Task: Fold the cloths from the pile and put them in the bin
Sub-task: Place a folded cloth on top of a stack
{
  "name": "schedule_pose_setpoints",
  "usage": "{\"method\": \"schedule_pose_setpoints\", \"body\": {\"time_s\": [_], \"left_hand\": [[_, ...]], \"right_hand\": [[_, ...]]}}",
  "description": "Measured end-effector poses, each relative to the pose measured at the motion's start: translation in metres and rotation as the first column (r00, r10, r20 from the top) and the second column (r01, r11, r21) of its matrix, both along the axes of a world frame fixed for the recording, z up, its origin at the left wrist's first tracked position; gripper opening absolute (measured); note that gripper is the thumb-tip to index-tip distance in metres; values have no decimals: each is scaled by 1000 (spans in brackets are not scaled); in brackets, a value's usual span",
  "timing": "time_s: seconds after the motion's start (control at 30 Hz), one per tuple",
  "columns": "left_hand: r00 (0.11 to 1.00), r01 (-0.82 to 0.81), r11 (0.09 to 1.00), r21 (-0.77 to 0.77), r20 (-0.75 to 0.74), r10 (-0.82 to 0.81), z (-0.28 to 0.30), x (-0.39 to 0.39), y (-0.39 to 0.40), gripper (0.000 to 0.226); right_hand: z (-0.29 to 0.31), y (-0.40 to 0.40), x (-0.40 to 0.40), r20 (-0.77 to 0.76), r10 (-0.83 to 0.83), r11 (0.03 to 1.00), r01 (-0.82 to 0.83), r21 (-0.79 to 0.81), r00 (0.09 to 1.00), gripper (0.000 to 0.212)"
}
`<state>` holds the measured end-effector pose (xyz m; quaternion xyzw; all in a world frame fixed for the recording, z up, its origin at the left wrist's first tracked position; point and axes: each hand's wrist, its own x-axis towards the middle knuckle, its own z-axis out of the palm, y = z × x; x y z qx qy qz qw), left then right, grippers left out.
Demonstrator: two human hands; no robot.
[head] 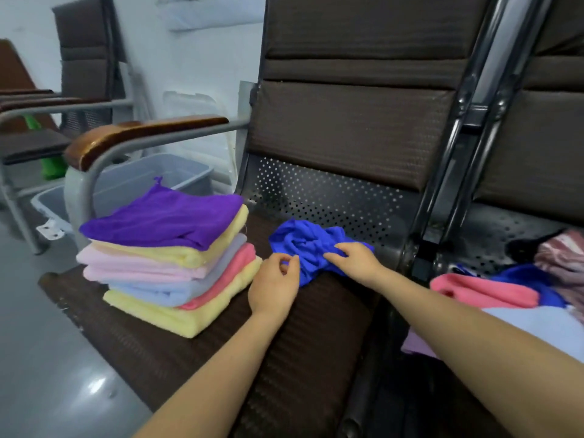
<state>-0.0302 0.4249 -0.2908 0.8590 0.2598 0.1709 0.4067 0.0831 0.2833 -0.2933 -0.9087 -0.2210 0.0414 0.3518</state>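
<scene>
- Our right hand (355, 260) fingers (335, 256) grasp the crumpled blue cloth (311, 245) on the seat (316, 327).
- Our left hand (273, 287) pinches its near edge.
- Folded stack (170, 257) lies left; bin (139, 181) behind it; pile (512, 289) right.

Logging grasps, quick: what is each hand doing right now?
Left hand: pinches the edge of the blue cloth.
Right hand: fingers grip the same blue cloth.
</scene>
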Motion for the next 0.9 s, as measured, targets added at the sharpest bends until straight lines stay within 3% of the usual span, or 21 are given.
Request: {"method": "schedule_pose_setpoints", "body": {"time_s": [0.07, 0.17, 0.27, 0.37, 0.47, 0.6, 0.67, 0.8, 0.9], "left_hand": [[997, 73, 997, 30, 13, -74, 1, -3, -7, 33], [975, 211, 977, -42, 72, -208, 8, -12, -25, 39], [928, 301, 950, -78, 255, -273, 35, -28, -58, 45], [884, 360, 890, -282, 409, -228, 87, -52, -100, 36], [839, 443, 740, -506, 525, -144, 141, -86, -145, 38], [718, 559, 733, -387, 668, -195, 183, -125, -193, 12], [683, 601, 738, -307, 677, -275, 191, -140, -221, 12], [675, 631, 744, -220, 628, -387, 192, -160, -276, 17], [718, 653, 683, -327, 554, -422, 191, -173, -313, 14]], "right_hand": [[14, -10, -19, -122, 24, 989, -6, 147, 992, 42], [50, -24, -44, -300, 90, 890, 59, 451, 950, 24], [103, -48, -71, -428, 132, 771, 178, 611, 894, 15], [156, -80, -100, -416, 88, 707, 237, 667, 905, 15], [198, -116, -132, -368, 39, 662, 252, 706, 929, 15], [237, -167, -174, -317, 13, 603, 245, 759, 948, 14], [247, -204, -196, -298, -30, 587, 258, 767, 954, 15], [247, -276, -233, -302, -129, 614, 315, 723, 944, 16], [238, -329, -261, -330, -178, 620, 366, 694, 927, 17]]}}
